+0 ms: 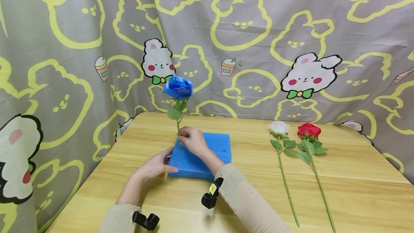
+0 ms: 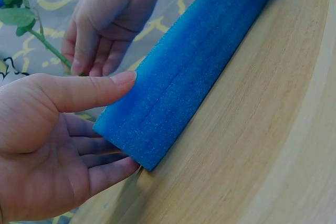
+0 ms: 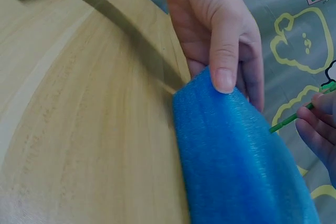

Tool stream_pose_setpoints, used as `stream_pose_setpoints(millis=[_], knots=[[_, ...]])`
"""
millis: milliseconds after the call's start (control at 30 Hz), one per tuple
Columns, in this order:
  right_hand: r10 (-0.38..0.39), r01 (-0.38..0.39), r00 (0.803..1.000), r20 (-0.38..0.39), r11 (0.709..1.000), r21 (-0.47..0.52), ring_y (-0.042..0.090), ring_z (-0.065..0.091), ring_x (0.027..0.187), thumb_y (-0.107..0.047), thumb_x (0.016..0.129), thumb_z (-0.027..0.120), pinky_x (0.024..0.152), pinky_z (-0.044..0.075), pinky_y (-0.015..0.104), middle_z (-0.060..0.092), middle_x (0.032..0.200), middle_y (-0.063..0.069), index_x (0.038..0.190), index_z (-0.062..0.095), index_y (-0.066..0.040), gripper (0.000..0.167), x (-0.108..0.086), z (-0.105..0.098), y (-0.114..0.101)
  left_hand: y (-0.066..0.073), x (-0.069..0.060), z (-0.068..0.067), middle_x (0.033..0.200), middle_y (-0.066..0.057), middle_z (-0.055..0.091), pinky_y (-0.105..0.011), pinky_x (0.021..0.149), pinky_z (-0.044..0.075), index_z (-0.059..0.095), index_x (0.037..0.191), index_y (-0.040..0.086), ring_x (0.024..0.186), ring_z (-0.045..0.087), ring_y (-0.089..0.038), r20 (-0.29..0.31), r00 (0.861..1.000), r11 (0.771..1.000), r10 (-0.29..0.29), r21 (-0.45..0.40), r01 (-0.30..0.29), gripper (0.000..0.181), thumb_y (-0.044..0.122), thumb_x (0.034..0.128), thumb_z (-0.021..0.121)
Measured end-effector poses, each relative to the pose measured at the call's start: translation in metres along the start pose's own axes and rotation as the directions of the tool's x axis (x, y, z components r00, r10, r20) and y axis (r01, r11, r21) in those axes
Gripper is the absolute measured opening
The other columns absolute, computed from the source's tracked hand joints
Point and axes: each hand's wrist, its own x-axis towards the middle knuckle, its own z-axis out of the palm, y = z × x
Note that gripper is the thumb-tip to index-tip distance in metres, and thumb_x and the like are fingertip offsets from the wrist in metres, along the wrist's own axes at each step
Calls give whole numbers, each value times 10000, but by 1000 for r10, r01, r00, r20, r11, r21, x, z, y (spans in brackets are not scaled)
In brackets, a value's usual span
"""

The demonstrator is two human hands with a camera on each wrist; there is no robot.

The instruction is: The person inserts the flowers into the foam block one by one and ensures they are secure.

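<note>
"Head view: how does the rose (image 1: 178, 90) stand from here?"

"Nearly upright over the block's (image 1: 194, 171) left edge, toward the worktop's (image 1: 249, 193) left side. The right hand (image 1: 194, 141), nearer the stem, pinches it low; the left hand (image 1: 154, 164) grips the block's near left corner."

"Left wrist view?"

"Bloom's cut off; the right hand covers the stem's foot."

"Right wrist view?"

"No bloom. The foot meets the block's edge, but whether it's sunk in, I can't tell."
</note>
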Motion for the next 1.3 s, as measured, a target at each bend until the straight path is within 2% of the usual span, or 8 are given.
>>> stream_pose_setpoints(millis=[200,600,967,1100,1300], knots=[[32,-32,999,1,999,35,131,647,661,-31,882,610,566,521,194,674,843,109,997,663,32,141,0,2,2,2,1,0,1463,-297,208,-530,1050,262,135,1432,-108,1311,260,-450,10,1000,1000,9,-4,-9,909,169,801,729],[57,-57,998,5,993,99,151,654,651,-38,878,618,574,540,237,671,805,120,969,663,51,135,1,0,4,7,0,-1,1456,-315,202,-542,1041,270,122,1428,-119,1304,262,-464,18,999,1000,30,3,-30,889,148,819,712],[104,-100,994,-12,980,174,197,668,672,-34,867,631,577,545,241,671,798,123,957,671,44,125,-1,8,8,-2,-1,-1,1459,-306,208,-528,1052,256,128,1430,-114,1309,261,-454,16,999,999,38,18,-38,911,169,804,725],[108,-102,994,-20,975,196,201,668,674,-32,865,634,575,545,237,671,800,132,962,670,53,134,-2,9,9,-2,0,-2,1460,-300,212,-525,1053,256,139,1430,-113,1308,266,-450,7,999,999,42,16,-42,907,167,800,730],[114,-111,993,-4,972,207,214,671,685,-39,874,624,581,548,247,677,820,139,980,669,53,147,-3,6,8,-1,0,-2,1460,-310,199,-535,1048,258,126,1427,-122,1305,261,-463,25,998,999,49,15,-50,904,170,811,720]])
